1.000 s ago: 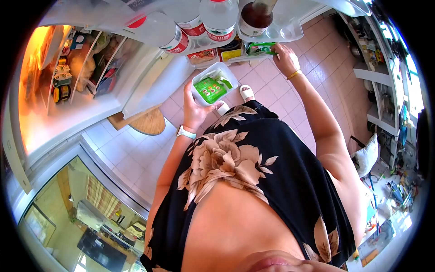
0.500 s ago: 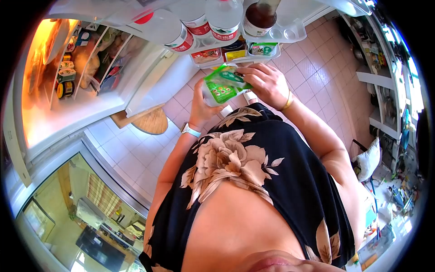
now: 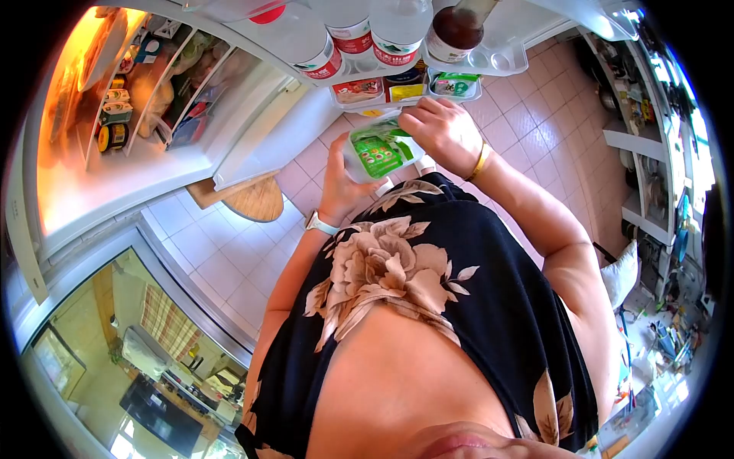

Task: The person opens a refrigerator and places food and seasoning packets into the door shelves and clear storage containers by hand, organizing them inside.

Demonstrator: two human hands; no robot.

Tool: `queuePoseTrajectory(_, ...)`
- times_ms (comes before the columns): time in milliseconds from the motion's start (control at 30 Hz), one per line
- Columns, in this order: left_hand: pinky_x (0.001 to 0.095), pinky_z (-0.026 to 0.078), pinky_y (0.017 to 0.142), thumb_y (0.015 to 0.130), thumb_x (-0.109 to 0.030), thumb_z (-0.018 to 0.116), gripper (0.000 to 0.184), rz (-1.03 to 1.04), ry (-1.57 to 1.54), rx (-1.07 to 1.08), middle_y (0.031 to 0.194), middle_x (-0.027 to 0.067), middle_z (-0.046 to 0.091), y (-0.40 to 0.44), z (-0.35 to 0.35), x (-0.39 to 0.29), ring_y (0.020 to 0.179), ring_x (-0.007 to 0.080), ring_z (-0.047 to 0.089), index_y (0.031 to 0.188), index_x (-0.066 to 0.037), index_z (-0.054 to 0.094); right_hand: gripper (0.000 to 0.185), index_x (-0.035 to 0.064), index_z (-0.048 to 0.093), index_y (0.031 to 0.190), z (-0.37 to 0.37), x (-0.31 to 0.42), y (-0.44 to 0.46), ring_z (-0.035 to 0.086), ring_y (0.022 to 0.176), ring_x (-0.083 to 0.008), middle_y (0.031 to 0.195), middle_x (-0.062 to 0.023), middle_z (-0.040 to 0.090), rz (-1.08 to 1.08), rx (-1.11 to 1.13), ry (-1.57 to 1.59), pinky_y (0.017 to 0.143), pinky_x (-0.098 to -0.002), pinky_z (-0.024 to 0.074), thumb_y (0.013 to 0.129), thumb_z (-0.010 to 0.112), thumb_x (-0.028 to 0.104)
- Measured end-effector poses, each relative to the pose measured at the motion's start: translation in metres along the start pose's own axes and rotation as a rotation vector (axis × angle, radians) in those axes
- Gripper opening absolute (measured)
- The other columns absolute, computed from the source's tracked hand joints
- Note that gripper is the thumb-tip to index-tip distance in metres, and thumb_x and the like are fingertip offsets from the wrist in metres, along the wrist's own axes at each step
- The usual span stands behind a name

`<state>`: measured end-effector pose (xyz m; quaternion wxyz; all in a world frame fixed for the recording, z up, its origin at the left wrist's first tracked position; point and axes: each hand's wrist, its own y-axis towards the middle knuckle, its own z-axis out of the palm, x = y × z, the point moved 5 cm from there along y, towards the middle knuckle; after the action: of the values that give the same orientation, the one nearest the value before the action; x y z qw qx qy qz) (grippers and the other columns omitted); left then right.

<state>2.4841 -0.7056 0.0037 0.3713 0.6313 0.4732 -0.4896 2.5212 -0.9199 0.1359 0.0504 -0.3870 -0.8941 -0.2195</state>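
My left hand (image 3: 342,182) grips a translucent plastic bin (image 3: 355,165) from its left side, thumb under the near edge. A green packet (image 3: 380,155) with small round pictures lies inside the bin. The fingers of my right hand (image 3: 446,136) are curled over the bin's far right end, closed at the top part of the green packet; the fingertips are partly hidden. Just beyond the hands, the lower fridge door rack holds a red packet (image 3: 358,91), a yellow packet (image 3: 406,92) and another green packet (image 3: 456,84).
Large bottles with red labels (image 3: 396,52) and a dark bottle (image 3: 454,34) stand on the door shelf above. At left the lit fridge interior (image 3: 153,153) is open. A round wooden board (image 3: 254,200) is low at left. Shelving (image 3: 638,138) lines the right side.
The raised end of the green packet has gone down into the bin, with my right hand lowered slightly against it. The view has shifted a little, so the door shelf appears farther right.
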Motion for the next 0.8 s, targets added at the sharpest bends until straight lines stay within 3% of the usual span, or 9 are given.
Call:
queuePoseTrajectory(133, 0.0416, 0.046, 0.109, 0.065, -0.035, 0.096, 0.107, 0.081, 0.157, 0.092, 0.139, 0.0195, 0.05, -0.002, 0.004, -0.011, 0.128, 0.0325, 0.055, 0.147, 0.002, 0.038, 0.023, 0.01, 0.061, 0.101, 0.009, 0.006, 0.009, 0.066, 0.094, -0.0248, 0.087, -0.0044, 0.067, 0.004, 0.038, -0.015, 0.084, -0.0382, 0.0538, 0.08, 0.067, 0.017)
queuePoseTrajectory(233, 0.0411, 0.046, 0.109, 0.066, -0.032, 0.096, 0.106, -0.011, 0.006, 0.127, 0.138, 0.0184, 0.05, -0.003, 0.013, -0.011, 0.128, 0.0307, 0.055, 0.148, 0.001, 0.037, 0.021, 0.0097, 0.062, 0.099, 0.029, 0.01, 0.012, 0.066, 0.093, -0.0254, 0.084, -0.0035, 0.066, -0.066, 0.077, 0.066, 0.083, -0.0401, 0.0551, 0.08, 0.067, 0.016)
queuePoseTrajectory(300, 0.041, 0.046, 0.109, 0.066, -0.03, 0.097, 0.106, -0.018, -0.025, 0.108, 0.138, 0.0179, 0.05, -0.006, 0.015, -0.013, 0.128, 0.0298, 0.055, 0.148, 0.001, 0.036, 0.019, 0.0086, 0.064, 0.096, 0.025, 0.011, 0.009, 0.066, 0.096, -0.0264, 0.093, -0.0059, 0.067, -0.013, 0.124, 0.067, 0.082, -0.0416, 0.0561, 0.079, 0.067, 0.015)
queuePoseTrajectory(400, 0.0409, 0.046, 0.11, 0.067, -0.026, 0.097, 0.106, -0.042, -0.107, 0.035, 0.138, 0.017, 0.05, -0.004, 0.012, -0.018, 0.128, 0.028, 0.055, 0.149, 0.0, 0.035, 0.019, 0.0066, 0.066, 0.095, 0.019, 0.012, 0.002, 0.065, 0.111, -0.0291, 0.127, -0.0131, 0.062, -0.004, 0.202, 0.161, 0.087, -0.0414, 0.0568, 0.077, 0.072, 0.012)
queuePoseTrajectory(500, 0.0411, 0.044, 0.112, 0.065, -0.025, 0.098, 0.108, -0.042, -0.113, -0.026, 0.137, 0.0159, 0.051, -0.005, 0.003, -0.014, 0.13, 0.027, 0.053, 0.15, -0.001, 0.034, 0.024, 0.0067, 0.066, 0.095, 0.029, 0.013, -0.007, 0.064, 0.116, -0.0317, 0.129, -0.0122, 0.062, -0.034, 0.214, 0.395, 0.091, -0.0436, 0.0566, 0.073, 0.077, 0.01)
queuePoseTrajectory(567, 0.0427, 0.042, 0.114, 0.061, -0.027, 0.097, 0.108, 0.009, -0.052, 0.031, 0.139, 0.016, 0.051, -0.005, 0.0, -0.013, 0.132, 0.0305, 0.051, 0.148, -0.002, 0.038, 0.031, 0.0072, 0.066, 0.098, 0.032, 0.011, -0.009, 0.064, 0.116, -0.0346, 0.131, -0.011, 0.063, -0.018, 0.197, 0.416, 0.093, -0.0455, 0.0558, 0.07, 0.079, 0.008)
queuePoseTrajectory(667, 0.0451, 0.039, 0.115, 0.056, -0.03, 0.095, 0.109, 0.131, 0.191, 0.035, 0.141, 0.0166, 0.052, -0.003, -0.007, -0.032, 0.133, 0.0358, 0.049, 0.147, -0.004, 0.041, 0.036, 0.008, 0.065, 0.107, 0.036, 0.009, -0.01, 0.065, 0.115, -0.0366, 0.133, -0.0149, 0.063, 0.061, 0.348, 0.508, 0.094, -0.0449, 0.0553, 0.074, 0.078, 0.01)
queuePoseTrajectory(733, 0.0457, 0.039, 0.116, 0.056, -0.031, 0.095, 0.109, 0.127, 0.199, 0.056, 0.142, 0.0167, 0.051, -0.002, -0.005, -0.036, 0.133, 0.0374, 0.049, 0.147, -0.004, 0.042, 0.047, 0.0088, 0.062, 0.122, 0.042, 0.006, -0.006, 0.065, 0.114, -0.0375, 0.132, -0.0188, 0.064, 0.279, 0.614, 0.575, 0.097, -0.0448, 0.0543, 0.078, 0.077, 0.016)
queuePoseTrajectory(800, 0.0463, 0.038, 0.116, 0.055, -0.032, 0.094, 0.109, 0.124, 0.209, 0.078, 0.143, 0.0167, 0.051, -0.001, -0.004, -0.035, 0.133, 0.039, 0.049, 0.147, -0.005, 0.043, 0.052, 0.0096, 0.06, 0.128, 0.043, 0.006, -0.007, 0.065, 0.114, -0.0374, 0.127, -0.0198, 0.065, 0.262, 0.619, 0.559, 0.097, -0.0452, 0.0539, 0.08, 0.077, 0.019)
